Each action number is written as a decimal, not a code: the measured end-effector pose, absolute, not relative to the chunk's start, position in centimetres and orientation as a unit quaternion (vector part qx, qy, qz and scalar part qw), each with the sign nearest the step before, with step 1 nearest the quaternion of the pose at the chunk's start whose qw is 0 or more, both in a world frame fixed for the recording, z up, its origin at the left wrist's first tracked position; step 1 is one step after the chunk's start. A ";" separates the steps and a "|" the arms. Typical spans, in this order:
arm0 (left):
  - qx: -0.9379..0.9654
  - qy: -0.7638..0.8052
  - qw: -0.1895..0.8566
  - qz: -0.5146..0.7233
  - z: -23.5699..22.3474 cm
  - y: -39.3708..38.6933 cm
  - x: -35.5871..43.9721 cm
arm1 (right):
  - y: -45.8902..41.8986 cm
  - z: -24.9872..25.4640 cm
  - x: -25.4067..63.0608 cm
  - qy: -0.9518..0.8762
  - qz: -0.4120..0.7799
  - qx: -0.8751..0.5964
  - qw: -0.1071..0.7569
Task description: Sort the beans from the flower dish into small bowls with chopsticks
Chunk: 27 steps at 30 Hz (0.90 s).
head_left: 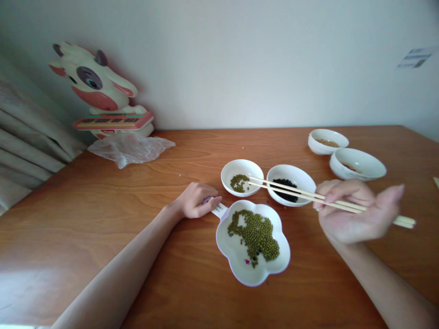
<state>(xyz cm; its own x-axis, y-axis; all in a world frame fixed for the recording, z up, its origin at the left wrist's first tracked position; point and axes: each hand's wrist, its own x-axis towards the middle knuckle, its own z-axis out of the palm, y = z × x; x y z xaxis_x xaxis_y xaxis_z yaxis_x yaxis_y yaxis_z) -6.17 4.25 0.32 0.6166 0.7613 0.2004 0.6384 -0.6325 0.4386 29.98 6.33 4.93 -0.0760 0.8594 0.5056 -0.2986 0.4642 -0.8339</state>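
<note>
My left hand (199,200) is closed around the handle of a flower-shaped scoop (224,244), white with a lilac edge, resting on the table. Green mung beans (255,230) lie in it, with a few dark bits and a small pink piece among them. My right hand (353,210) grips a pair of pale chopsticks (291,188). Their tips are over a white bowl (226,170) that holds a smaller amount of mung beans (239,183). The sticks cross above another white bowl (308,177) with black beans (286,188) in it.
Two more white bowls stand at the back right: one bowl (338,137) with tan contents, the other bowl (372,167) with reddish contents. A cow-shaped toy keyboard (113,121) leans by the wall at the left. A crumpled plastic bag (132,148) lies before it. A curtain (30,141) hangs far left.
</note>
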 end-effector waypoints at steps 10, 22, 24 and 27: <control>0.886 0.392 0.168 0.182 0.1 4.3 -6.3 | 7.2 4.6 29.7 -0.559 0.442 -0.239 0.660; 0.885 0.395 0.162 0.186 0.1 4.4 -6.2 | 5.7 4.1 29.6 -0.649 0.499 -0.263 0.510; 0.885 0.395 0.162 0.186 0.2 4.4 -6.2 | 5.5 3.9 29.5 -0.660 0.508 -0.277 0.478; 0.884 0.397 0.163 0.187 0.3 4.3 -6.2 | 5.4 3.7 29.5 -0.668 0.519 -0.293 0.445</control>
<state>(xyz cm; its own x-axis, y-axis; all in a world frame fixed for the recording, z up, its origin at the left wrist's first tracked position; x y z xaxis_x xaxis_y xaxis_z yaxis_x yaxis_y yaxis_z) -6.18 4.33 0.26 0.6150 0.7623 0.2015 0.6405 -0.6321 0.4363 29.49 5.37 3.67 -0.4322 0.8538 0.2902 -0.0710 0.2886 -0.9548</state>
